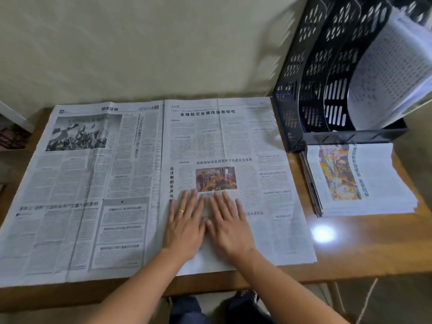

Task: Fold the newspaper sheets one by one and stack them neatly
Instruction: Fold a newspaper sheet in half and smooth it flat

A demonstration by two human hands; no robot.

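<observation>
**Grey newsprint spread wide, both my palms flat on it**

Grey newsprint covers most of the wooden table (350,249): one newspaper sheet (105,183) lies fully unfolded, its centre crease running away from me down the middle. My left hand (184,228) and my right hand (230,228) both rest on the right-hand page of that sheet, just right of the crease and just below the small colour photograph (216,178) printed there. The fingers of both hands are straight and slightly spread, palms down, pressing the paper; neither hand has anything in its grip. My thumbs almost touch each other between the two hands. A gold ring (181,211) sits on one finger of my left hand.

To the right of the open sheet, near its right edge but apart from it, a stack of folded newspapers (364,183) lies on the table, the top one showing a bright colour picture. Just beyond that stack, at the far right of the sheet's top corner, stands a black perforated file rack (311,73) with several upright dividers; a bundle of printed pages (392,73) curls out of its rightmost compartment. A bright spot of light (323,233) glares on the bare wood between the sheet's right edge and the stack's near corner. Behind the sheet's far edge rises a plain pale wall (140,43). The sheet's left page hangs a little over the table's near-left edge.
</observation>
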